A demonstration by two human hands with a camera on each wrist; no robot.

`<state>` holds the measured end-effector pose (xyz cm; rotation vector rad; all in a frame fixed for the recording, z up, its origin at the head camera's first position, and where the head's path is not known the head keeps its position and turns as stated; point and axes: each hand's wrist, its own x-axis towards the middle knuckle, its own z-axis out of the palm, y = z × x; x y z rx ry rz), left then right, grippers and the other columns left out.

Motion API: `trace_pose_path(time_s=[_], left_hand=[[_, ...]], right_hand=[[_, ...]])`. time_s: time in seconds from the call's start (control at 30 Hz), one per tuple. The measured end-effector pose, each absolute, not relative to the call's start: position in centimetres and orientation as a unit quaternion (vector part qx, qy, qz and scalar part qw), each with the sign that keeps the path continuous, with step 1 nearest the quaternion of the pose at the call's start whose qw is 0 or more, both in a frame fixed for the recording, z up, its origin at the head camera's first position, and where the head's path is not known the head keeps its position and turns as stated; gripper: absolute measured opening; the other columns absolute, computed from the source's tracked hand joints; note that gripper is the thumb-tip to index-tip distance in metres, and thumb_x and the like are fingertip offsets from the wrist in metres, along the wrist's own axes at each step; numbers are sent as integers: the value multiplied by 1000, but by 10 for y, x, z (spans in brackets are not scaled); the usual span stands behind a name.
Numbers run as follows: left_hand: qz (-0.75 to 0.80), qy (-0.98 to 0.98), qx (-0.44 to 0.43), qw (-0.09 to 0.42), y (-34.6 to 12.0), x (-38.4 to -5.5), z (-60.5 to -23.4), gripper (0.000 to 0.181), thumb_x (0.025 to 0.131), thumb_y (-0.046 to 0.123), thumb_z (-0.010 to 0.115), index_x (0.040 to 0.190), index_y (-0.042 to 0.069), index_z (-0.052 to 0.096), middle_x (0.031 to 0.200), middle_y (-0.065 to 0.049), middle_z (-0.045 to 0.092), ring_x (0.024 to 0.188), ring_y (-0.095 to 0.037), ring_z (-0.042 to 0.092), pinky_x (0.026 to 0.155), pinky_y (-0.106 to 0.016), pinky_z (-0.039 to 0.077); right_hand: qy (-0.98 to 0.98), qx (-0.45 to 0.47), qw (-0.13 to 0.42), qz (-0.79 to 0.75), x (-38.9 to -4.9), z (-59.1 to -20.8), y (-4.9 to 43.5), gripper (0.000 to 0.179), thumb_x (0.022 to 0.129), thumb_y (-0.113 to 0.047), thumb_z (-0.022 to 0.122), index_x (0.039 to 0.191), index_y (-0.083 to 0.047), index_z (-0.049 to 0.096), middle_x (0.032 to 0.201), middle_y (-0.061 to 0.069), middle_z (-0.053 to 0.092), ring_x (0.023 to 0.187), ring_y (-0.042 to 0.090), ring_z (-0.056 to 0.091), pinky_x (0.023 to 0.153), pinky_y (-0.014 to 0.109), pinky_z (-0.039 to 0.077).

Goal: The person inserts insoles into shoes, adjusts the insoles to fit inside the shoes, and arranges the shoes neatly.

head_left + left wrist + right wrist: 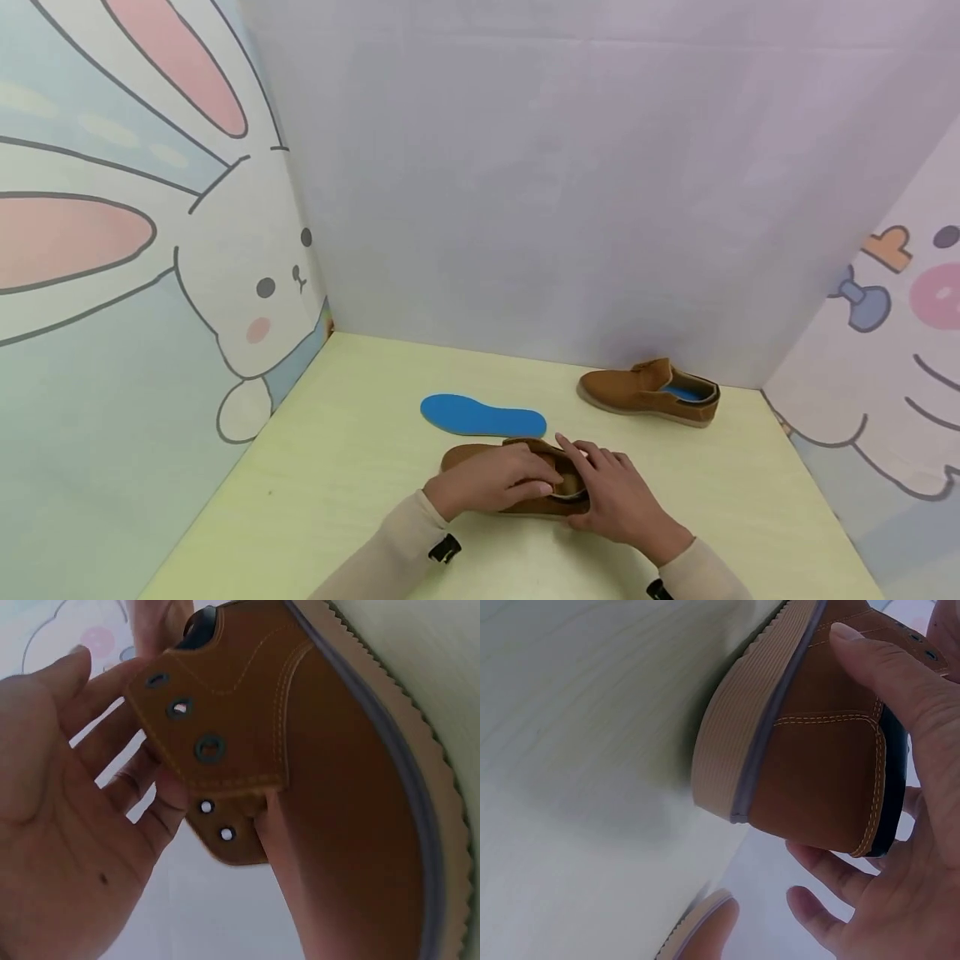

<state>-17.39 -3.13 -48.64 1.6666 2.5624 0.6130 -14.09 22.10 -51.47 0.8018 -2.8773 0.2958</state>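
Note:
A brown slip-on-style shoe with eyelets [468, 454] lies sole down on the table, toe to the left. My left hand [498, 479] reaches over it, with its fingers at the opening; in the left wrist view they pass behind the eyelet flap [217, 712] while the thumb stands apart. At the heel [817, 780], my right hand [622, 500] grips the shoe, thumb on the near side and fingers toward the far side. The inside looks tan, partly covered by the hands. Just behind lies a flat blue insole [480, 417].
A second brown shoe [618, 390], with blue lining its inside, stands at the back right near the grey rear wall [555, 208]. Side panels with cartoon drawings [247, 275] border the pale yellow table [315, 467].

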Motion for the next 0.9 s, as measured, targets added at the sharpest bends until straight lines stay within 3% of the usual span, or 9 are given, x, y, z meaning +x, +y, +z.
trace_pose_path(time_s=[0.17,0.3,0.5,0.8,0.9], left_hand=[[79,829,554,-9,-15,-173,-487,45,110,46,37,136,25,68,134,15,63,127,-3,53,108,-22,37],[7,829,559,-34,-8,-173,-486,45,110,47,36,130,28,71,129,17,65,125,-5,55,108,-23,38],[0,841,540,-39,-7,-176,-487,41,109,49,39,126,32,72,123,19,66,118,-3,57,106,-25,42],[34,850,524,-37,-8,-176,-482,37,108,46,45,115,29,77,111,13,64,99,-1,56,92,-18,46],[63,864,499,-30,-12,-176,-479,40,108,46,43,106,25,77,106,10,62,87,0,54,78,-15,47]], right_hand=[[-957,268,52,95,-142,-519,223,118,69,-56,90,162,-18,28,140,7,53,119,30,59,96,53,46],[-957,268,50,96,-144,-521,223,116,70,-54,90,161,-14,30,139,6,54,116,29,61,93,52,48],[-954,278,46,100,-144,-521,224,113,71,-53,90,161,-14,31,139,4,53,116,25,61,95,51,46],[-957,269,35,106,-143,-519,223,111,72,-50,91,159,-12,34,141,5,53,118,22,60,99,52,43],[-958,266,36,105,-144,-519,224,110,72,-50,90,159,-10,36,141,5,53,119,23,60,99,52,44]])
